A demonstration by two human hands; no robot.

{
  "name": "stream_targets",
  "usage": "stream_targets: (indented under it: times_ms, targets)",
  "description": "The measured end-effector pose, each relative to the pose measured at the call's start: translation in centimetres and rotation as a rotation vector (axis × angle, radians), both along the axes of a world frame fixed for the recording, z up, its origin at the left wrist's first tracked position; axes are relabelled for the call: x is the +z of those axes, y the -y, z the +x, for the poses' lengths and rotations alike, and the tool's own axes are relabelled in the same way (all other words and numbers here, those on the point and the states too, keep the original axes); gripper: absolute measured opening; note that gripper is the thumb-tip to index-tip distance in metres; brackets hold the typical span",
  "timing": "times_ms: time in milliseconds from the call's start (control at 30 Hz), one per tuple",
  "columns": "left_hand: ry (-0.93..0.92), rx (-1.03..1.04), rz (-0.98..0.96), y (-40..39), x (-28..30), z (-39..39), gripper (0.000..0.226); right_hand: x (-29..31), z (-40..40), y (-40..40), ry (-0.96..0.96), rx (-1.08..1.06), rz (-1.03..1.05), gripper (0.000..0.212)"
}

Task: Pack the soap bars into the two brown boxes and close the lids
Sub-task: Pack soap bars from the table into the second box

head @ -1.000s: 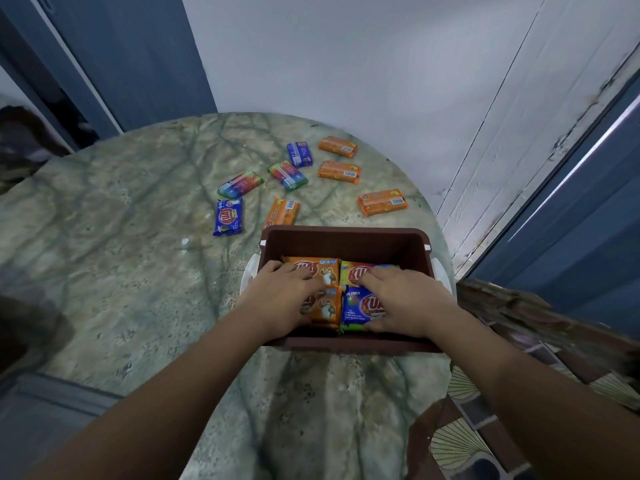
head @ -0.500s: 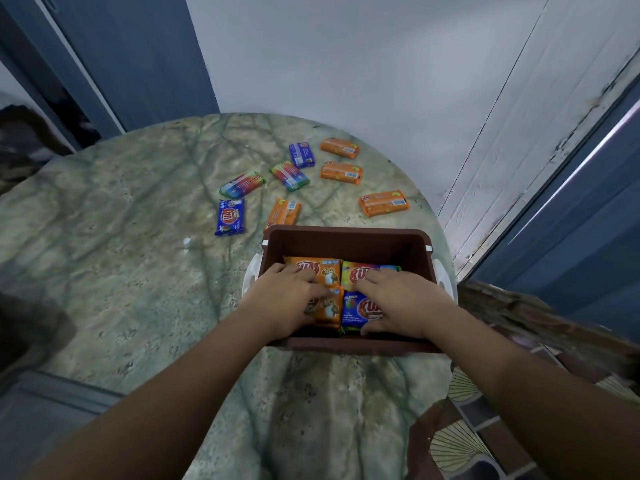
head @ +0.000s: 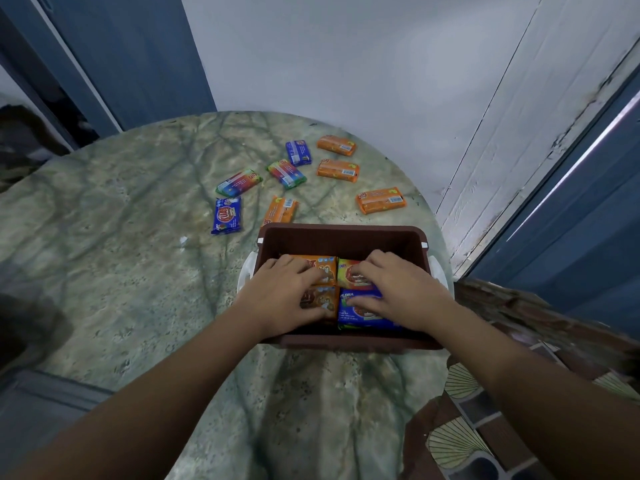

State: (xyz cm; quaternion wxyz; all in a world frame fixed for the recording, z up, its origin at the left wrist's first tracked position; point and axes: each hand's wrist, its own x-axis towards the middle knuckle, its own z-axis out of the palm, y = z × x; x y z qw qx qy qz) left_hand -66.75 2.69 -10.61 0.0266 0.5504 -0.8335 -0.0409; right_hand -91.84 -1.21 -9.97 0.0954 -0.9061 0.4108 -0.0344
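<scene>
A brown box (head: pixel 341 237) stands open on the round marble table (head: pixel 121 271), with wrapped soap bars packed in its near half. My left hand (head: pixel 284 296) lies flat on the orange bars (head: pixel 327 268) at the left. My right hand (head: pixel 398 292) presses the orange-green bar (head: pixel 348 271) and the blue bar (head: pixel 356 315) at the right. Several loose bars lie beyond the box: orange ones (head: pixel 381 199), a blue one (head: pixel 227 215) and multicoloured ones (head: pixel 238 182). Only one brown box is in view.
White handles (head: pixel 246 271) stick out at the box's sides. A white wall rises behind the table, with blue doors (head: pixel 138 57) at the left and right. A patterned cloth (head: pixel 478 427) covers something at the lower right.
Both hands have shifted slightly forward over the packed bars, the fingers spreading and pressing them down. The loose bars have not moved.
</scene>
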Motion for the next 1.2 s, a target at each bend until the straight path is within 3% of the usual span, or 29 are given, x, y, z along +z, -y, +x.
stream_targets:
  times_ms: [100,200,367,467,533,867,1200]
  targets:
    - [-0.162,0.062,-0.096,0.3,0.3,0.3,0.058,0.1,-0.5,0.7,0.199,-0.116,-0.115,0.043]
    - [-0.121,0.123,-0.205,2.3,1.1,0.2,0.049,0.4,-0.4,2.1,0.245,-0.234,-0.244,0.037]
    - [0.0,0.216,-0.105,7.0,2.0,-0.3,0.048,0.6,0.5,4.9,0.054,-0.279,-0.145,0.057]
    - [0.051,0.236,0.025,8.5,1.6,-0.1,0.034,0.0,0.9,5.8,-0.041,-0.286,-0.119,0.049]
    - [0.051,0.235,0.004,8.6,1.0,0.4,0.028,-0.1,1.1,6.4,-0.04,-0.301,-0.108,0.039]
    - [0.015,0.443,-0.016,5.9,0.2,4.9,0.03,0.3,6.6,9.8,-0.001,-0.088,-0.054,0.027]
    - [0.025,0.593,-0.016,2.9,-0.1,10.2,0.029,0.1,13.1,10.9,0.002,0.088,0.001,0.033]
